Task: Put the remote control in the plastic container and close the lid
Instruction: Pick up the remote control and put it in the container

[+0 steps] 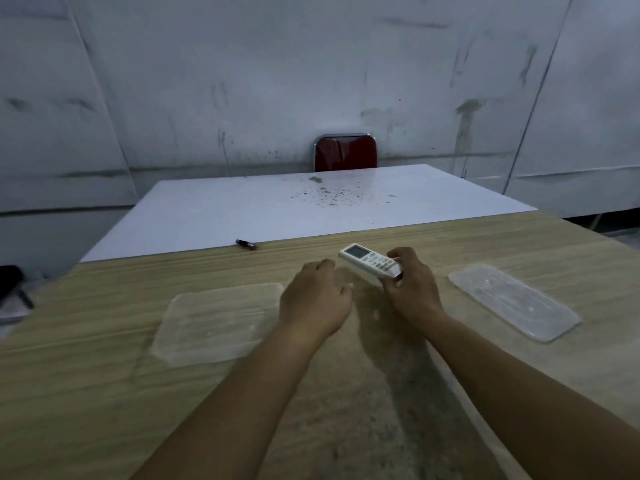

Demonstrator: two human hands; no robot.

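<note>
A white remote control [367,259] with a small screen and buttons is tilted up off the wooden table [104,393], and my right hand [410,289] grips its near end. My left hand [317,296] hovers just left of the remote, fingers loosely curled, holding nothing. A clear plastic container [214,322] lies open on the table to the left of my left hand. Its clear lid [514,301] lies flat, apart, on the right side of the table.
A white table [277,209] adjoins the wooden one at the far edge, with dark specks on it. A small dark object [246,244] lies at the seam. A red chair back [345,152] stands behind. Dark items [12,285] sit at the left edge.
</note>
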